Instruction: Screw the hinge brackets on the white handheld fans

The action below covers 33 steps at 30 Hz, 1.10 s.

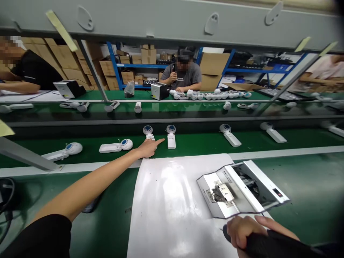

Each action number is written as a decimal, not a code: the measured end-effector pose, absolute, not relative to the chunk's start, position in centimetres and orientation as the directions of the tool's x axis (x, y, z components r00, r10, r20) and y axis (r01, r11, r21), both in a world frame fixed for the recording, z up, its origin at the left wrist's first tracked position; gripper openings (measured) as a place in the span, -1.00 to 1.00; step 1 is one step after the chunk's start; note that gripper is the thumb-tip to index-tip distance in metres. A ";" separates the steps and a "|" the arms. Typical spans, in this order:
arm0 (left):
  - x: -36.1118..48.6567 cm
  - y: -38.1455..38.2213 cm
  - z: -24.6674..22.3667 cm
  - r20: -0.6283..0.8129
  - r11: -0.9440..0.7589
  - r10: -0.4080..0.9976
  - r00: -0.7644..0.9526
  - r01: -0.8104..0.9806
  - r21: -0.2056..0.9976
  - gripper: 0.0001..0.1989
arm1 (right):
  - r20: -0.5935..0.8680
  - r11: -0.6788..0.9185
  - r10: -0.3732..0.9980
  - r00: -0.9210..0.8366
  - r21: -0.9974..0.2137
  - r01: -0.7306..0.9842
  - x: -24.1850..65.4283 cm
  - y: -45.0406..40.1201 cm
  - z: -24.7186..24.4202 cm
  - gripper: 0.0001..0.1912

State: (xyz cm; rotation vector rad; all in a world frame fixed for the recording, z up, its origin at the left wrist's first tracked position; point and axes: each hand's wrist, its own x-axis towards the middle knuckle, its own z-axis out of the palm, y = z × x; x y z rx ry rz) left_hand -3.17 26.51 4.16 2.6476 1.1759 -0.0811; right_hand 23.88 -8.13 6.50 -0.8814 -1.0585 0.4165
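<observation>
My left hand (147,147) reaches over the green belt, one digit stretched out to the right. It lies over the lower part of a white device (148,130) with a round head; its other fingers are partly hidden, and no firm grip shows. Just right of the fingertip lies a similar white device (171,137). At the lower right my right hand (243,231) is closed around a black handheld tool (276,244), its tip near the white mat (166,200). Beyond that hand is a silver machine (242,188) with a metal fixture on its sloped face.
More white devices (116,146) are spread along the belt (196,141). A slanted metal post (29,154) stands at the left, with a dark cable (9,204) below it. Across the line, a person (188,75) sits behind a row of white devices. A shelf edge (172,21) spans the top.
</observation>
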 end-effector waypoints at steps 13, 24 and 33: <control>2.9 19.0 2.6 0.212 -0.665 0.739 0.640 0.640 0.385 -0.65 | 0.693 0.685 0.450 0.564 -0.673 0.279 22.5 1.2 9.0 -0.56; -1.1 1.5 -0.3 0.399 -0.883 0.456 0.795 0.348 0.315 -0.84 | 0.617 0.666 0.675 0.404 -0.746 0.027 19.4 -0.8 9.6 -0.43; -1.2 -1.0 -1.1 0.452 -0.904 0.396 0.800 0.252 0.346 -0.78 | 0.569 0.612 0.720 0.398 -0.790 0.022 17.2 2.2 7.2 -0.41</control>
